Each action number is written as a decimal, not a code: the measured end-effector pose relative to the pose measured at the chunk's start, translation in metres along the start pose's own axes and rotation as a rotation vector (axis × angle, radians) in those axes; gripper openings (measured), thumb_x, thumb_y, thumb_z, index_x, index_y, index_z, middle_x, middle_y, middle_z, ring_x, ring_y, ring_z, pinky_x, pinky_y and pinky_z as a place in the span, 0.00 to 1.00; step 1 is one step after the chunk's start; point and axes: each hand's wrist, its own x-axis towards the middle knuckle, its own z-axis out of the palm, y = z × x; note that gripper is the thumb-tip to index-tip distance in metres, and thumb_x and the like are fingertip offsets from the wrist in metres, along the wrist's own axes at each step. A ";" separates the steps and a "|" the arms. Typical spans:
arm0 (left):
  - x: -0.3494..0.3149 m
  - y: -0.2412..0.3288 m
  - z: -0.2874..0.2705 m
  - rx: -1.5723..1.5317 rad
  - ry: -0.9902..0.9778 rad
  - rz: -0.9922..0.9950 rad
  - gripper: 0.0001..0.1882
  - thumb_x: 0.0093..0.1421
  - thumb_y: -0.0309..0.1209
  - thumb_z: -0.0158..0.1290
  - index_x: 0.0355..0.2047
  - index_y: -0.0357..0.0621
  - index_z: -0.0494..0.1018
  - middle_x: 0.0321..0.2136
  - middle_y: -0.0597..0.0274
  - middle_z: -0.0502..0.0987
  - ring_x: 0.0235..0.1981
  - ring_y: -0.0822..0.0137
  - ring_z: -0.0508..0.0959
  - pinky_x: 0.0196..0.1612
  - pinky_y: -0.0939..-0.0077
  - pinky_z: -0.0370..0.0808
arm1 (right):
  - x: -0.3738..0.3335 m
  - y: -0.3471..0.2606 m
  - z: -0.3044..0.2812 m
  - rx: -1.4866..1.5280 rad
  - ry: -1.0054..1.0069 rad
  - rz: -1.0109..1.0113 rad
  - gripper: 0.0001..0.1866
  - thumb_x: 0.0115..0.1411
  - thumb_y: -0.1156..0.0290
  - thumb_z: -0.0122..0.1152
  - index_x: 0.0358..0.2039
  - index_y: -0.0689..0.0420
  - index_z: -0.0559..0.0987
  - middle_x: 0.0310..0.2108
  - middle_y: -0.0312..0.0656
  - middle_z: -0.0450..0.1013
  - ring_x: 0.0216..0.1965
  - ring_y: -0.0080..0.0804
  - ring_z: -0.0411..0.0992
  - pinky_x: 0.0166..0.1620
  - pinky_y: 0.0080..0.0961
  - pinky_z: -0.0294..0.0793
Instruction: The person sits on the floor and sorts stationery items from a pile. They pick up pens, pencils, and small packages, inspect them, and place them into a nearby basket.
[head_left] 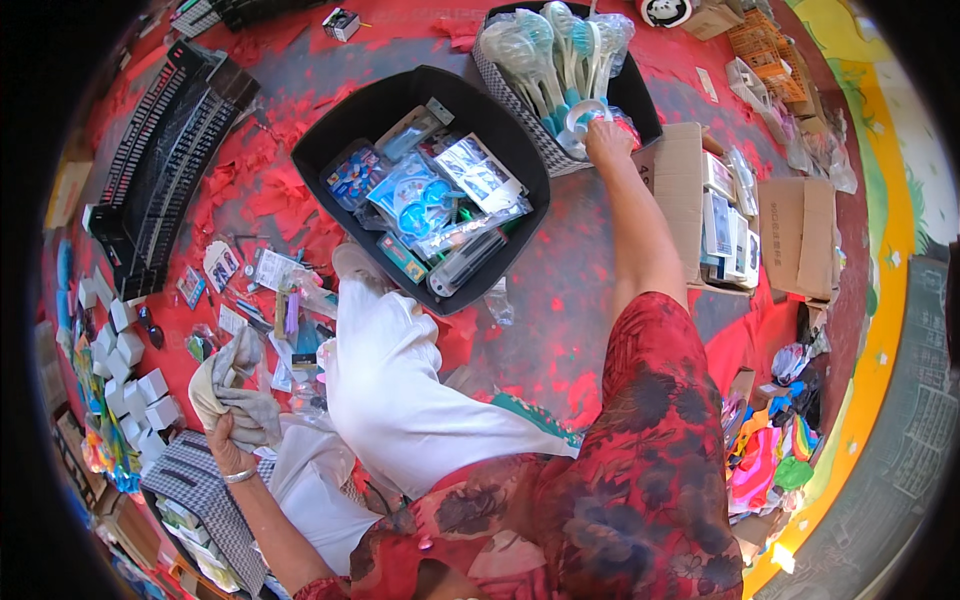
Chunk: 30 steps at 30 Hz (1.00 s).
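Black racks (165,160): upper left of the frame, lying flat on the red floor (590,300), slats up; they wall off that side.
Small white boxes (130,370): left edge, set in a loose row beside the racks, apart from one another.
Left hand (232,425): lower left, clenched around a grey cloth (235,385); the cloth bunches above the fist and hangs free, touching nothing else that can be made out. A metal bangle sits at the wrist.
Loose packets (265,285): left of centre, scattered on the floor between the racks and the white trouser leg (400,390); little bare floor among them.
Black bin (420,185): upper centre, open-topped, filled with flat packets in clear wrap lying at angles; its near corner is just beside the knee.
Checked basket (600,90): upper right of centre, just right of the black bin; it holds long-handled plastic brushes (545,50) standing heads up, leaning on the back wall.
Right hand (605,140): at the basket's near rim, arm stretched out, fingers closed on a white ring-shaped piece (585,115) at the foot of the brushes.
Cardboard boxes (740,220): right, flaps open, boxed goods stacked inside, close against the forearm's outer side.
Open room: a bare strip of floor below the basket, under the right forearm.
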 end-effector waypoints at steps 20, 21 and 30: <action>-0.002 0.019 0.030 -0.097 0.099 -0.020 0.33 0.41 0.22 0.51 0.52 0.34 0.56 0.47 0.54 0.66 0.47 0.59 0.68 0.52 0.68 0.64 | 0.020 -0.116 -0.053 0.322 0.196 -0.326 0.14 0.50 0.67 0.47 0.36 0.56 0.76 0.36 0.49 0.71 0.40 0.47 0.69 0.41 0.37 0.69; -0.004 0.023 0.032 -0.111 0.076 -0.029 0.33 0.41 0.22 0.51 0.52 0.34 0.56 0.47 0.54 0.66 0.47 0.59 0.68 0.52 0.68 0.64 | 0.016 -0.142 -0.059 0.391 0.166 -0.410 0.14 0.50 0.66 0.48 0.35 0.56 0.76 0.35 0.49 0.72 0.39 0.47 0.70 0.41 0.37 0.69; -0.021 0.038 0.055 -0.138 0.143 -0.241 0.21 0.51 0.31 0.53 0.45 0.37 0.64 0.34 0.62 0.73 0.35 0.71 0.73 0.38 0.79 0.70 | -0.132 -0.435 -0.134 1.019 -0.740 -1.345 0.23 0.53 0.58 0.56 0.47 0.56 0.70 0.38 0.42 0.71 0.38 0.26 0.70 0.40 0.21 0.69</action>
